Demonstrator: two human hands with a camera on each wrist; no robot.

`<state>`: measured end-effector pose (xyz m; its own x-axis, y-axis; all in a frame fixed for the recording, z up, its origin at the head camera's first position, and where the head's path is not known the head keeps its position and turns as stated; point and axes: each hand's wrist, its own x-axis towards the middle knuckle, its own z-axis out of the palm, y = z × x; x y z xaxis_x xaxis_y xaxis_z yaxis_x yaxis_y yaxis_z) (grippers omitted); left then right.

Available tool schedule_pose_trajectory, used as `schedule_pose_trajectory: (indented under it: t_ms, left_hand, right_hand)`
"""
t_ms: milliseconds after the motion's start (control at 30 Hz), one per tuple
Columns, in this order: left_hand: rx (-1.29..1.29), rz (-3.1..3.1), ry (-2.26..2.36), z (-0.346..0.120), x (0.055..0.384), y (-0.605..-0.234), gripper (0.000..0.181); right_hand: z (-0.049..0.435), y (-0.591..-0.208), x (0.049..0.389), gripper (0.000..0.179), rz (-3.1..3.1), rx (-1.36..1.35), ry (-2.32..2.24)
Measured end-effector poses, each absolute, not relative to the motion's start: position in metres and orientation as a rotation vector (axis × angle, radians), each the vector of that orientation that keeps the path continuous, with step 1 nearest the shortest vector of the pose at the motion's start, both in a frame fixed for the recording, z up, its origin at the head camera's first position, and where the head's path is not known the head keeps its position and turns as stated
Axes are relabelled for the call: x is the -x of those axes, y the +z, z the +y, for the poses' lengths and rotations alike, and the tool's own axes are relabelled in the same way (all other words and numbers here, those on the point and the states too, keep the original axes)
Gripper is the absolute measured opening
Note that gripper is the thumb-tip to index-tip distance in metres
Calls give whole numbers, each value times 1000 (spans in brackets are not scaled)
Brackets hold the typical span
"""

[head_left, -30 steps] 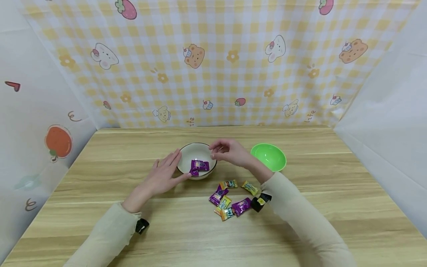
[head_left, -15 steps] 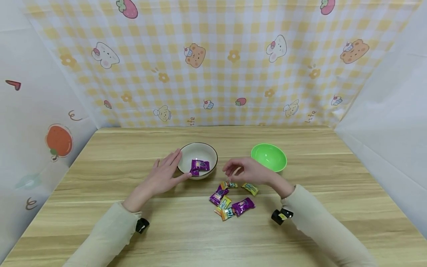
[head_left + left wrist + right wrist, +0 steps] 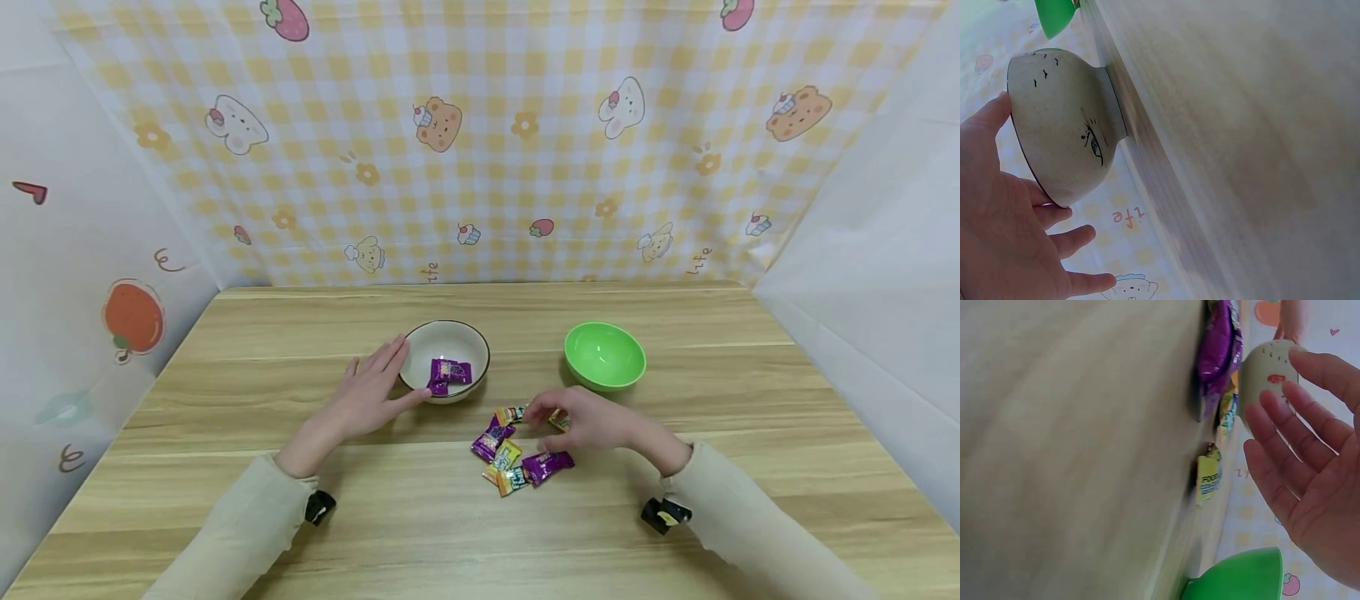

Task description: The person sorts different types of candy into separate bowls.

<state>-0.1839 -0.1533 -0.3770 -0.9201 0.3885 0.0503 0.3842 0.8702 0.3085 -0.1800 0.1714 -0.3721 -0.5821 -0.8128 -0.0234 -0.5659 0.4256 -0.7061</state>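
My left hand [image 3: 363, 396] rests on the white bowl [image 3: 438, 340] with its fingers spread, fingertips and thumb at the dark rim. Purple candies [image 3: 452, 372] lie inside that bowl. Above the loose candies, my right hand [image 3: 588, 421] hovers with slightly bent, parted fingers and nothing in its grasp. It partly covers a yellow candy [image 3: 1209, 475], which the right wrist view shows on the table below the fingers. Beside it lie a purple candy [image 3: 546, 467], another purple candy [image 3: 491, 439], a yellow candy [image 3: 506, 456] and two orange candies [image 3: 513, 481].
A green bowl [image 3: 604, 357] stands behind my right hand, to the right of the white one. The wooden table [image 3: 375, 533] ends at a checked yellow cloth [image 3: 495, 192] at the back. White sheets [image 3: 870, 250] hang at both sides.
My right hand has moved from the white bowl's right rim, back toward me and to the right, over the loose candies. The left hand and both bowls have stayed put.
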Motion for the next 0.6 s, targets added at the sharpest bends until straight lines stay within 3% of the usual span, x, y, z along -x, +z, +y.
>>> schedule_pose_trajectory:
  t_ms: [600]
  left_hand:
    - [-620,3029,494,-154,183,-377,89]
  right_hand:
    - [174,-385,166,31,2398,1362,-568]
